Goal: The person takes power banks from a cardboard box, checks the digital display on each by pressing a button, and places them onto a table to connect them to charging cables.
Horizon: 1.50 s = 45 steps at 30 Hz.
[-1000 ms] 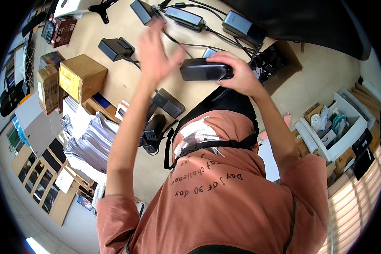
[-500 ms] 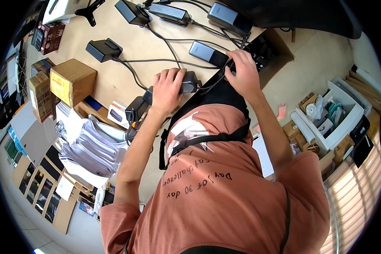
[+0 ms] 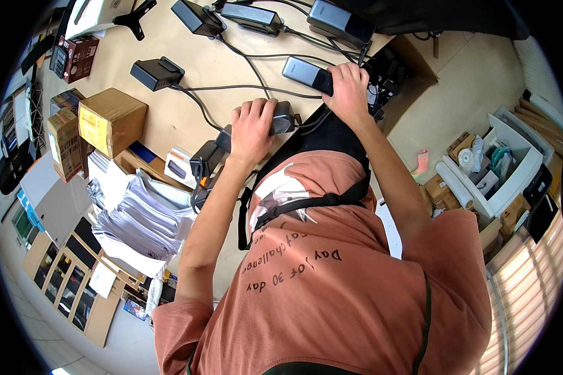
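My left hand (image 3: 252, 131) is closed over a dark, rounded block (image 3: 283, 117) at the near edge of the table; a cable plug sits at the block's right end. My right hand (image 3: 348, 94) rests with curled fingers over the black end of a slim grey power bank (image 3: 301, 71), which lies on the tabletop. What the right fingertips touch underneath is partly hidden. Beside my left hand, another black block (image 3: 207, 156) sits at the table edge with a cable on it.
A black charger block (image 3: 156, 73) and more blocks (image 3: 197, 17) lie farther back, joined by black cables. A larger grey power bank (image 3: 338, 22) is at the far right. Cardboard boxes (image 3: 116, 119) and stacked papers (image 3: 141, 215) stand left; a white bin (image 3: 513, 165) stands right.
My right hand has shifted slightly left, from beside the cables onto the slim power bank's black end. My left hand stays on the dark block. The whole view has shifted slightly.
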Each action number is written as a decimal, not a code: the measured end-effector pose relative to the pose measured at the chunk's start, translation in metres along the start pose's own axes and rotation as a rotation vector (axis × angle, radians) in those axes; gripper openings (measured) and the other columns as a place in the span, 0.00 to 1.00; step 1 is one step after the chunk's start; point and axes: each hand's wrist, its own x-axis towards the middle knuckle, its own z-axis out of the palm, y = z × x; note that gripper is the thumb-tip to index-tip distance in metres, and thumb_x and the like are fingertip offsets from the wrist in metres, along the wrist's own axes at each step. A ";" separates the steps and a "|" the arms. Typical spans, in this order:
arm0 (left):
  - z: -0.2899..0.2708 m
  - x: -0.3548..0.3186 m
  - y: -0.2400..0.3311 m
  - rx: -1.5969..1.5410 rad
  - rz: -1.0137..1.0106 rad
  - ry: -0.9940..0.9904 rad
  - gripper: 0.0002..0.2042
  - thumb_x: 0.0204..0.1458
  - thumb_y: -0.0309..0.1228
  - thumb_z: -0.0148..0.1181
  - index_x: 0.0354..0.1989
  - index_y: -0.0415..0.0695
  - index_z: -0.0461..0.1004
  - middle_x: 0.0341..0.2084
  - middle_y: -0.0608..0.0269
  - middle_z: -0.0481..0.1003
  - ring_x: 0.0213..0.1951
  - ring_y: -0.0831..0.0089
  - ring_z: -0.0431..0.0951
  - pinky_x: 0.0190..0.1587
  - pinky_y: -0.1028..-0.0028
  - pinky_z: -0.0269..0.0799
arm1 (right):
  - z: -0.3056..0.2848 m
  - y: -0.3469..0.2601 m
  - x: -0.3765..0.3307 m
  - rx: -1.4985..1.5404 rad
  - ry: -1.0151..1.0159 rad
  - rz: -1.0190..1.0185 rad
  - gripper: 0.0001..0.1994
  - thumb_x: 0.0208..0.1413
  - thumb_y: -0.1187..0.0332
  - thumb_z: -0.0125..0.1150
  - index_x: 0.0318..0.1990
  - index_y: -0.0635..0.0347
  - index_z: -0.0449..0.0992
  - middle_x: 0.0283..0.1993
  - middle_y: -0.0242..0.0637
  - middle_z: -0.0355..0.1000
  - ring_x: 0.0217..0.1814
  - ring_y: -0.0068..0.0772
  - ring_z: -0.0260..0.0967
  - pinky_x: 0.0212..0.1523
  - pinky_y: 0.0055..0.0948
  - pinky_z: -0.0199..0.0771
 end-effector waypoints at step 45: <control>-0.034 0.140 0.058 -0.057 0.323 0.297 0.37 0.35 0.27 0.72 0.60 0.47 0.65 0.54 0.56 0.69 0.57 0.53 0.68 0.61 0.58 0.63 | -0.064 0.022 0.016 0.606 0.278 0.039 0.27 0.37 0.76 0.70 0.52 0.58 0.74 0.52 0.41 0.74 0.54 0.49 0.71 0.55 0.39 0.74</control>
